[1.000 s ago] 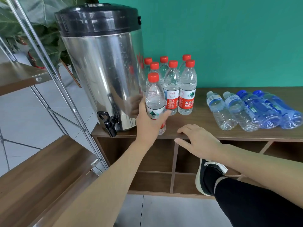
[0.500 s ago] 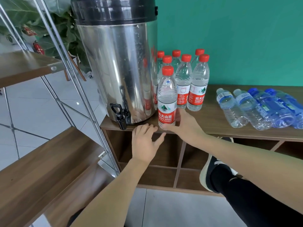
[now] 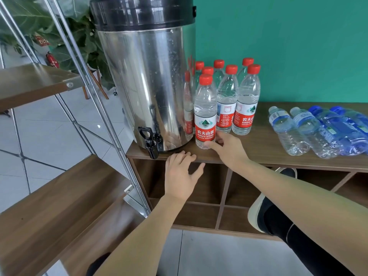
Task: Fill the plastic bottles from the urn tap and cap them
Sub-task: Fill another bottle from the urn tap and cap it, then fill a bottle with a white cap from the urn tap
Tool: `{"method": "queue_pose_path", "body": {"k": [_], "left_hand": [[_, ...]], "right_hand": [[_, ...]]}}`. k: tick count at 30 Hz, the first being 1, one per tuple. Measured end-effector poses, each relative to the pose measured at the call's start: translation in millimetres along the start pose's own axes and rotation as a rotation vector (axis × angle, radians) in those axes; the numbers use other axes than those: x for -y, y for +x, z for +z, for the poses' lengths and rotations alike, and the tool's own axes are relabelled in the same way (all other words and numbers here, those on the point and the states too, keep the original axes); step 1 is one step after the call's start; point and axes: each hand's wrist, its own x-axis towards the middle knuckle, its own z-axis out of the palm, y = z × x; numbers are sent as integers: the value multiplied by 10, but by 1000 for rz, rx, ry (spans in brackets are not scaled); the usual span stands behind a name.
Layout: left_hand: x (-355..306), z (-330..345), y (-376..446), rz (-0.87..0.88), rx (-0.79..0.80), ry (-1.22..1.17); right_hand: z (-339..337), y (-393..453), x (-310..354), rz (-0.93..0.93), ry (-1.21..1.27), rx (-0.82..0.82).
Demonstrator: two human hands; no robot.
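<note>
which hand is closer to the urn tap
Left. The left hand rests on the counter edge just right of the tap; the right hand is farther right, touching the front bottle.

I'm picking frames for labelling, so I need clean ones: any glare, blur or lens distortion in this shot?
Head view: sharp overall, with no obvious motion blur; the steel urn mirrors the red-capped bottles and carries bright streaks; wide-angle bending shows in the metal rack poles; lighting is soft and even, with faint shadows.

Both bare forearms reach forward. The left hand (image 3: 180, 172) lies flat, fingers straight and spread. The right hand (image 3: 229, 149) is extended, its fingers loosely curved.
</note>
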Motion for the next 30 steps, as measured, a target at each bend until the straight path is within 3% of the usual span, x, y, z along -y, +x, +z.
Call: {"method": "queue_pose_path", "body": {"k": [7,13,18,24,30], "left_hand": [[-70,-18,-4,-67,56,-26],[-119,-90,-18,28,159,76],[-490,-21,58,104,335,41],[-910,245,350,132,440,-17],[-1105,477,424,52,442,-26]], "right_hand": [[9,0,1,12,-109,17],[-157,-184,-7,3,-213,118],[-684,-373,-162,-51,-421,71],[-1492,-397,-453,-60,-736,-34],[-1776,-407,-593,61,-670,17]]}}
